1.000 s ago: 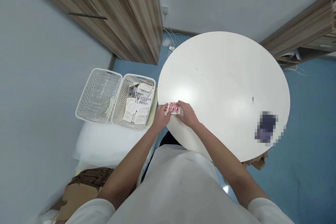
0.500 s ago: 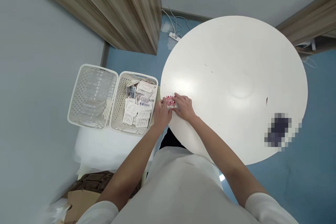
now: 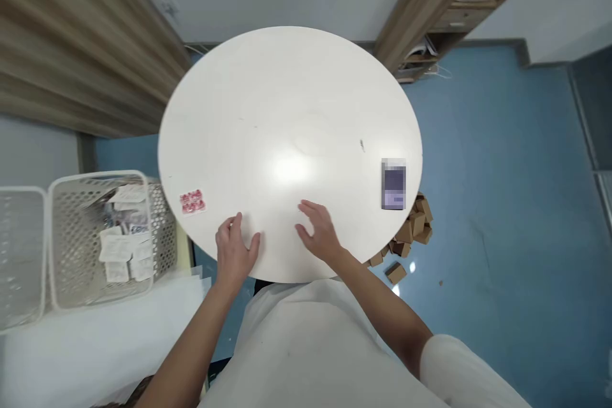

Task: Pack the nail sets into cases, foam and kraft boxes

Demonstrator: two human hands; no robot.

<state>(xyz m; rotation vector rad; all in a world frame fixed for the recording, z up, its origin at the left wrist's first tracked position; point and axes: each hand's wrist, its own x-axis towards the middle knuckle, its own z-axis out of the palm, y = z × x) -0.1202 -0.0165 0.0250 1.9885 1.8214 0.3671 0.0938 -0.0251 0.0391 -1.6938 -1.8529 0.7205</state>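
Note:
A small card with red and pink nail-shaped pieces [image 3: 192, 202] lies flat near the left edge of the round white table [image 3: 287, 76]. My left hand [image 3: 235, 252] is to the right of the card and apart from it, over the table's near edge, its thumb spread from the fingers and nothing held. Farther right, my right hand [image 3: 319, 229] hovers at the near part of the table, fingers apart and holding nothing. The two hands face each other with a gap of bare tabletop between them.
Left of the table, a white perforated basket [image 3: 76, 236] holds cards and packets; a second basket [image 3: 21, 255] of clear items adjoins it. A blurred phone-like object [image 3: 394, 185] lies at the table's right. Small brown boxes [image 3: 396, 273] lie on the floor below.
Both hands have let go of the card and moved right of it, opening apart. The view has turned to the right, showing the cabinet, floor and brown boxes.

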